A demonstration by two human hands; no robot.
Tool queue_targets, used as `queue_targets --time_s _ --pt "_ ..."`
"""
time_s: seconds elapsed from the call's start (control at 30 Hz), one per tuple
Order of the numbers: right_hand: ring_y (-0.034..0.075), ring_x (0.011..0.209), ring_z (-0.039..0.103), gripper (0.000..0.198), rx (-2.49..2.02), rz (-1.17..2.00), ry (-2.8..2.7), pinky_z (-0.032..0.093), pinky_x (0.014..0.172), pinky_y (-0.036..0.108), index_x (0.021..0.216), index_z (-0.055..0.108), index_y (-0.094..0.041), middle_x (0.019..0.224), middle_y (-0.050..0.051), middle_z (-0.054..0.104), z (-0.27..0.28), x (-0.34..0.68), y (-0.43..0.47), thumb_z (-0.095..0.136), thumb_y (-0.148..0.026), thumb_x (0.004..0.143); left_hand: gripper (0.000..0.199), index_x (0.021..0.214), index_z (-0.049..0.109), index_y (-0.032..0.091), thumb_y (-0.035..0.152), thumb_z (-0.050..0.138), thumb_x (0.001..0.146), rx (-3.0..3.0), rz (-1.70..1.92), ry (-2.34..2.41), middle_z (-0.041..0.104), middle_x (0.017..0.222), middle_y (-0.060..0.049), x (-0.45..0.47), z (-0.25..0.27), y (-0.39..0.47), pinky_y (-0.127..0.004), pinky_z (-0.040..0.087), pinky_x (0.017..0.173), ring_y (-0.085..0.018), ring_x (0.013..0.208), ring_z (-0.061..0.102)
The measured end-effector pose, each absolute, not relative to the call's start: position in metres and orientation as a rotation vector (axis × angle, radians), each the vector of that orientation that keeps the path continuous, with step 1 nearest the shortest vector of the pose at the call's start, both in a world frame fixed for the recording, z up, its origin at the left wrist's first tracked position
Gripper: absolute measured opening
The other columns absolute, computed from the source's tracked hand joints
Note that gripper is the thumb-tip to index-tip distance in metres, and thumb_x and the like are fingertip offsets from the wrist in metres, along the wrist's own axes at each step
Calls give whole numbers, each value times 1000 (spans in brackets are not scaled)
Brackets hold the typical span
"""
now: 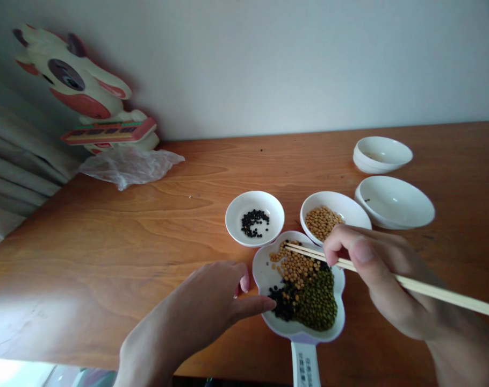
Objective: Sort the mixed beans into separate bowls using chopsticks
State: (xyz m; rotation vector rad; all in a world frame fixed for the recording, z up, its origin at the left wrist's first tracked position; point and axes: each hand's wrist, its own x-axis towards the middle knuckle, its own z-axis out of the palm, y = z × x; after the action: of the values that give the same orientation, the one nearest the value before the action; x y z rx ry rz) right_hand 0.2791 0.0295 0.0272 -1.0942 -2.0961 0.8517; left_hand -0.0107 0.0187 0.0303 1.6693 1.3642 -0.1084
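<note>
A white flower-shaped dish with a handle holds yellow soybeans, green mung beans and black beans, partly mixed. My left hand grips the dish's left rim, its thumb over the edge by the black beans. In my right hand is a pair of wooden chopsticks, tips close together at the dish's far-left soybeans beside a small dark bean. Whether they pinch it I cannot tell. Behind the dish stand a bowl of black beans and a bowl of soybeans, the latter partly covered by my right hand.
Two more white bowls, a rear bowl and a nearer bowl, stand at the right. A cow-shaped toy keyboard leans by the wall at the left. Crumpled clear plastic lies before it on the wooden table.
</note>
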Motion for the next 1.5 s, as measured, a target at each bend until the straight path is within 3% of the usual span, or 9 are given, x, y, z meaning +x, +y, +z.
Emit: queue_targets --time_s 0.17,0.47,0.7,0.9,1.13,1.33,1.5 --pt "16 61 47 55 -1084 893 -2102 37 59 33 86 56 -24 70 -2 52 25 278 30 23 -57 116 40 94 74 24 64 68 98 1670 -115 1384 81 92 1 -10 31 18 -31 35 68 -21 77 67" --pt "15 63 51 43 -1060 846 -2101 40 61 32 87 57 -25 72 -2 55 20 277 35 33 -44 117 41 97 75 24 64 67 98 1691 -124 1373 81 93 -1 -12 29 19 -31 35 69 -22 79 69" --pt "19 65 51 51 -1061 859 -2092 37 61 35 92 61 -27 75 1 60 20 281 33 25 -55 115 44 92 74 25 68 68 97 1676 -138 1402 80 90 2 -10 31 18 -32 32 65 -20 75 66" --pt "19 61 47 58 -1096 934 -2013 34 58 35 85 59 -26 69 0 55 20 282 31 24 -63 113 44 95 76 26 69 68 97 1671 -143 1414 81 90 0 -12 29 17 -32 33 67 -22 78 68" --pt "17 63 52 54 -1086 920 -2046 38 60 34 87 61 -26 72 0 58 19 280 32 28 -59 115 44 97 77 26 70 67 97 1675 -135 1416 80 91 0 -11 30 17 -32 35 68 -22 78 69" --pt "17 59 47 64 -1080 949 -2045 34 56 33 81 59 -24 68 0 56 24 275 33 23 -67 112 45 96 77 25 69 67 96 1679 -141 1416 80 90 -1 -10 30 19 -32 33 66 -22 76 68" --pt "17 60 47 60 -1072 959 -2055 34 57 33 83 59 -25 69 -1 55 21 275 33 24 -64 113 45 96 77 25 69 67 96 1672 -146 1420 81 92 -1 -10 30 18 -32 34 67 -22 77 69"
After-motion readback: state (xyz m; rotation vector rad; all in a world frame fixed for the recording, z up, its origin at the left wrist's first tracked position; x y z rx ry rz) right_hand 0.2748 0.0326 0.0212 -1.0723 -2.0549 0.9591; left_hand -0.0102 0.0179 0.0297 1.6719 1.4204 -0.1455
